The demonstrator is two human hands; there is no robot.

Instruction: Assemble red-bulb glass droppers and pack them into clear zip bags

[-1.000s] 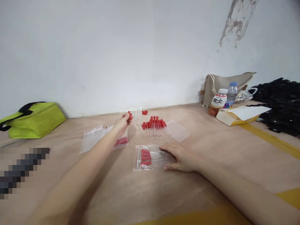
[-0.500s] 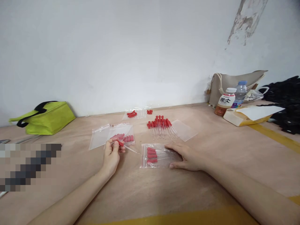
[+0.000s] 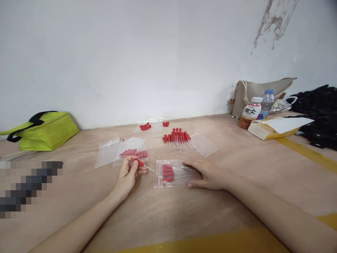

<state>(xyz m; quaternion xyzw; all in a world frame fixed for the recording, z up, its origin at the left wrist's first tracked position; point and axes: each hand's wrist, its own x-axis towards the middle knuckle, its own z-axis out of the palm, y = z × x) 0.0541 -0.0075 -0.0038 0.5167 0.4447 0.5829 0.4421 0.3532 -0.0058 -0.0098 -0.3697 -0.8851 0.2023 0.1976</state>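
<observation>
Between the thumb and fingers of my left hand [image 3: 129, 175] is a dropper [image 3: 140, 162] with a red rubber bulb and a clear glass tube. Its tip points right, toward the mouth of a clear zip-lock bag [image 3: 181, 179]. Several red-bulbed droppers lie side by side inside that bag, bulbs to the left. My right hand [image 3: 206, 174] grips the bag's right end, thumb at the near edge and fingers at the far edge. Beyond it a pile of droppers [image 3: 177, 138] is spread out, bulbs pointing away from me.
Filled bags [image 3: 131, 151] lie at left behind my left hand. A flat bag [image 3: 205, 144] is right of the pile. Near the wall lies a bag with red bulbs [image 3: 145, 126]. A green bag [image 3: 48, 131] stands far left; a drink bottle [image 3: 250, 113] and open box [image 3: 279, 128] stand right.
My left hand has moved slightly right and turned the dropper, bringing its tip up to the bag's opening. My right hand keeps its hold. The view has shifted a little.
</observation>
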